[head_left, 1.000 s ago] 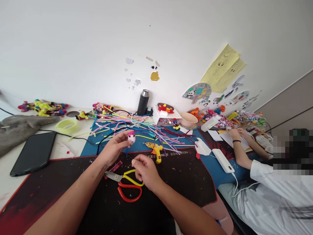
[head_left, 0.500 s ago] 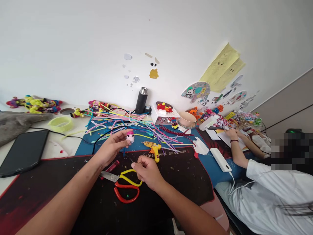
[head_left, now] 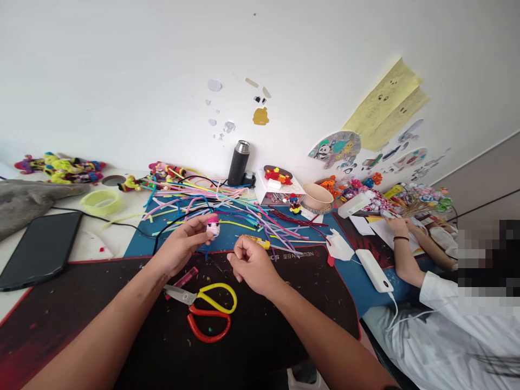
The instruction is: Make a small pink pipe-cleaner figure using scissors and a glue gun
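A small pink-and-white figure (head_left: 213, 228) with dark marks on its front is pinched in the fingers of my left hand (head_left: 187, 241). To its right, my right hand (head_left: 252, 265) has its fingers curled together; whatever they may hold is too small to make out. Behind that hand lies a yellow glue gun (head_left: 260, 241), mostly covered by it. Scissors with one yellow and one red handle (head_left: 209, 338) rest on the black mat (head_left: 260, 338) below my hands. A dark pink stick (head_left: 187, 277) lies beside the blades.
Many coloured pipe cleaners (head_left: 195, 195) spread behind my hands. A black flask (head_left: 239, 163), a white box (head_left: 280, 190) and a bowl (head_left: 317, 198) stand near the wall. A phone (head_left: 40, 250) lies left, a white power bank (head_left: 374, 271) right, beside a seated person (head_left: 467, 325).
My right hand has moved up and right, away from the scissors' yellow handle, and now covers much of the glue gun. The camera view has shifted slightly. My left hand still holds the figure.
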Tool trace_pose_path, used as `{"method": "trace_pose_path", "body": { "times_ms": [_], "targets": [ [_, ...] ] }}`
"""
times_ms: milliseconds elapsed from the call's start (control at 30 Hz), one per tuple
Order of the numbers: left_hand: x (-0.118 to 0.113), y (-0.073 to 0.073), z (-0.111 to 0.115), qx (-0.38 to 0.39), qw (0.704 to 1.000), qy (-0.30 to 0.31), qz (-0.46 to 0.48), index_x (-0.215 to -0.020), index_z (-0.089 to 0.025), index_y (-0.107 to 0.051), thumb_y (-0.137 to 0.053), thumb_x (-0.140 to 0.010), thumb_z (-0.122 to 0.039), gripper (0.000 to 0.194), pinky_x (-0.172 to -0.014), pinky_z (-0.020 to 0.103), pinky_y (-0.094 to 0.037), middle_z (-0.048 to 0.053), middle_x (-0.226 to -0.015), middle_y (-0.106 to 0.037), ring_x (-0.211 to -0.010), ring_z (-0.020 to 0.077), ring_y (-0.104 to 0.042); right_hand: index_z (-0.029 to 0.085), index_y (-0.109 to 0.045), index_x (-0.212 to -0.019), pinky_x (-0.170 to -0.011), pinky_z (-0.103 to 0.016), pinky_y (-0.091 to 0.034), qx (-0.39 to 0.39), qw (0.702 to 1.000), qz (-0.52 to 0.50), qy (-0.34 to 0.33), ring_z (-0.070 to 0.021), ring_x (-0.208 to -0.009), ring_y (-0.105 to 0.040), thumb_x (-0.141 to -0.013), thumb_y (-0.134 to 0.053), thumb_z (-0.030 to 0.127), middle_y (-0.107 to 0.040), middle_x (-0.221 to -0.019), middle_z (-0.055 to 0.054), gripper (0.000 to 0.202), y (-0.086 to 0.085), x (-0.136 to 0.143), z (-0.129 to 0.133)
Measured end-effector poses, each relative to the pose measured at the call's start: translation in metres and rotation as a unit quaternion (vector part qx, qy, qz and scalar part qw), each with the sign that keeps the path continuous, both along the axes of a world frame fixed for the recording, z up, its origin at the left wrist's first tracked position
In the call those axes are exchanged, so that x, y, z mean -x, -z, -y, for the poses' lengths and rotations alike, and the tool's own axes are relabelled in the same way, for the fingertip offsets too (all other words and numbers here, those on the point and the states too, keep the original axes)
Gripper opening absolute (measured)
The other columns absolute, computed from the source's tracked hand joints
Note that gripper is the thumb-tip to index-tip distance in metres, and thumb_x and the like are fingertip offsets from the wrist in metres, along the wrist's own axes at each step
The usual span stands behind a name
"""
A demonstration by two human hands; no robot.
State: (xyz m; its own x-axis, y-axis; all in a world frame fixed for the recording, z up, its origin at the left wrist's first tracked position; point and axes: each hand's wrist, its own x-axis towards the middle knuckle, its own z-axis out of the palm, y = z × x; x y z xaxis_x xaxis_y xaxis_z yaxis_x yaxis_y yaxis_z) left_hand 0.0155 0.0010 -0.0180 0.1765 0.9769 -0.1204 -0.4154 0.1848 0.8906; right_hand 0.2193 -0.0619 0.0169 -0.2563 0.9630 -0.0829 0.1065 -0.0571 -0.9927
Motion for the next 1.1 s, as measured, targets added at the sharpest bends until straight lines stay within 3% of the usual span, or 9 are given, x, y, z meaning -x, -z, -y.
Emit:
{"method": "trace_pose_path", "body": {
  "times_ms": [267,333,400,500,633,800,933,1100],
  "targets": [
    [0.005,-0.002,-0.001,0.008,1.0,-0.016,0.003,-0.112,-0.024,-0.086,-0.103,-0.062,-0.032,0.054,-0.078,0.031,-0.057,0.007,-0.108,-0.08,-0.091,0.0227,-0.07,0.025,-0.052,-0.087,-0.064,-0.025,-0.046,-0.07,0.986,0.124,-0.091,-0.016,-0.063,-0.072,-0.101,-0.063,0.024,-0.062,-0.066,0.007,0.018,-0.022,-0.01,-0.022],
    [0.005,-0.003,-0.001,0.011,1.0,-0.022,0.002,-0.109,-0.024,-0.086,-0.104,-0.061,-0.033,0.052,-0.078,0.032,-0.057,0.007,-0.108,-0.081,-0.092,0.0237,-0.07,0.026,-0.061,-0.092,-0.072,-0.027,-0.05,-0.099,0.974,0.162,-0.126,-0.018,-0.075,-0.076,-0.099,-0.066,0.017,-0.07,-0.076,0.004,0.012,-0.022,-0.01,-0.023],
    [0.004,-0.004,0.0,0.015,1.0,-0.023,-0.001,-0.107,-0.025,-0.087,-0.104,-0.061,-0.034,0.051,-0.078,0.032,-0.058,0.008,-0.109,-0.081,-0.093,0.0247,-0.071,0.027,-0.07,-0.103,-0.081,-0.03,-0.054,-0.128,0.96,0.19,-0.163,-0.0198,-0.088,-0.077,-0.094,-0.071,0.011,-0.077,-0.095,0.0,0.018,-0.02,-0.009,-0.022],
    [0.004,-0.004,0.001,0.027,0.999,-0.024,-0.001,-0.107,-0.025,-0.088,-0.106,-0.058,-0.034,0.053,-0.079,0.031,-0.058,0.009,-0.11,-0.081,-0.096,0.0259,-0.072,0.027,-0.077,-0.113,-0.086,-0.033,-0.058,-0.138,0.959,0.175,-0.177,-0.0208,-0.096,-0.077,-0.093,-0.075,0.015,-0.078,-0.118,-0.005,0.024,-0.015,-0.009,-0.018],
    [0.004,-0.001,0.001,0.035,0.999,-0.011,-0.005,-0.108,-0.027,-0.088,-0.107,-0.057,-0.034,0.055,-0.086,0.033,-0.059,0.01,-0.118,-0.082,-0.107,0.0295,-0.073,0.025,-0.078,-0.101,-0.076,-0.032,-0.06,-0.099,0.986,0.107,-0.081,-0.0193,-0.079,-0.075,-0.098,-0.07,0.03,-0.078,-0.095,-0.003,0.01,-0.009,-0.012,-0.007],
    [0.001,0.005,0.002,0.012,0.999,0.02,-0.043,-0.118,-0.027,-0.086,-0.104,-0.066,-0.036,0.057,-0.096,0.037,-0.058,0.012,-0.126,-0.081,-0.116,0.031,-0.073,0.023,-0.075,-0.092,-0.051,-0.028,-0.049,-0.027,0.998,0.034,0.045,-0.0144,-0.047,-0.059,-0.097,-0.07,0.046,-0.066,-0.062,0.002,0.024,-0.007,-0.031,0.009],
    [-0.004,0.002,0.002,-0.001,0.993,0.029,-0.115,-0.119,-0.028,-0.082,-0.103,-0.066,-0.039,0.058,-0.093,0.039,-0.06,0.009,-0.117,-0.081,-0.106,0.0302,-0.075,0.022,-0.073,-0.088,-0.041,-0.025,-0.038,0.009,0.984,-0.01,0.18,-0.0116,-0.037,-0.046,-0.088,-0.079,0.064,-0.054,-0.051,0.006,0.042,0.003,-0.059,0.01],
    [-0.013,-0.01,-0.003,-0.038,0.975,0.054,-0.214,-0.114,-0.029,-0.078,-0.101,-0.065,-0.041,0.055,-0.083,0.038,-0.06,0.005,-0.101,-0.08,-0.092,0.0299,-0.076,0.02,-0.071,-0.094,-0.039,-0.022,-0.03,0.019,0.949,-0.064,0.31,-0.01,-0.04,-0.039,-0.087,-0.081,0.071,-0.044,-0.05,0.009,0.052,0.043,-0.09,0.011]
  ]
}}
